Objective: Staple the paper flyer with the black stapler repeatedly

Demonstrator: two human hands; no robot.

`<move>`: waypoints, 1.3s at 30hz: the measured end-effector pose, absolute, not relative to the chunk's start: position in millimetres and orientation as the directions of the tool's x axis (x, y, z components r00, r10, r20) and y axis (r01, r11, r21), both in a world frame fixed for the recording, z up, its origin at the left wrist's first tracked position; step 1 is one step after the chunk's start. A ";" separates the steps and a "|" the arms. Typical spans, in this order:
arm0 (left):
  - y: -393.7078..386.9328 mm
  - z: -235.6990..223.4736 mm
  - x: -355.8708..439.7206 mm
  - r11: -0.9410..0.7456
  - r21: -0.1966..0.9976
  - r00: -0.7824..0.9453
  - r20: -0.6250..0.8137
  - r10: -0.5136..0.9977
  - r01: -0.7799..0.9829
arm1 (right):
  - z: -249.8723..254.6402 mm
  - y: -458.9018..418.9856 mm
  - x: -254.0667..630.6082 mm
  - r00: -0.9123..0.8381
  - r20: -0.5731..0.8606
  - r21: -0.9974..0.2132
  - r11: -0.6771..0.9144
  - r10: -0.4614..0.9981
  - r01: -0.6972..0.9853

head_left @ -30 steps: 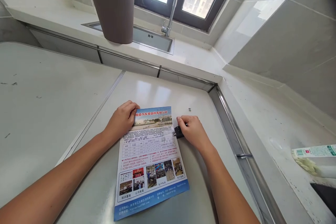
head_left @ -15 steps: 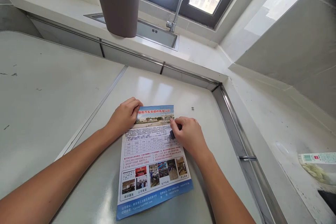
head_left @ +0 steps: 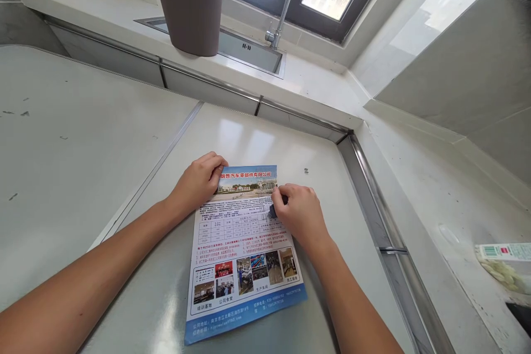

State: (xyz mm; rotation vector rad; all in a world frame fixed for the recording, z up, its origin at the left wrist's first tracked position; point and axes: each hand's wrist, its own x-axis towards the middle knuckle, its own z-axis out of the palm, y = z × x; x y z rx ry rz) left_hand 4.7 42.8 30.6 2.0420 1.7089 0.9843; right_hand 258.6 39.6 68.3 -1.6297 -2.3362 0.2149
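A printed flyer (head_left: 244, 232) with blue bands, a red headline, a table and several photos lies flat on a pale glossy surface. My left hand (head_left: 205, 177) is closed at the flyer's upper left edge, its fingertips curled and pressing on the paper. Over the right side of the sheet, my right hand (head_left: 301, 210) grips a small black roller stamp (head_left: 272, 211), mostly covered by the fingers. Dark patterned marks run down the print from the top right picture to the stamp. The stamp's underside is hidden.
A brown bin-like container (head_left: 191, 11) stands on the back counter, in front of a sink (head_left: 249, 52) with a curved faucet (head_left: 288, 0). A metal-edged ledge (head_left: 369, 177) borders the right side. A printed packet (head_left: 501, 251) lies on the right counter.
The view has shifted slightly. My right hand and the stamp stay at nearly the same place on the flyer, and my left hand still rests on its edge.
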 end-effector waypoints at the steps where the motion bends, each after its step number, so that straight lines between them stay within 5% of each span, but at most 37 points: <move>1: 42.8 30.8 4.7 -0.247 0.624 0.056 0.308 0.950 0.741 | 68.2 39.5 258.4 -0.322 0.145 -0.280 0.350 0.936 0.894; 11: 42.8 30.3 4.5 -0.245 0.621 0.060 0.303 0.951 0.744 | 69.3 37.8 255.4 -0.303 0.126 -0.245 0.326 0.945 0.913; 39: 43.4 29.1 4.9 -0.241 0.632 0.056 0.298 0.953 0.737 | 51.3 32.7 245.7 -0.425 0.106 0.084 0.418 0.899 0.905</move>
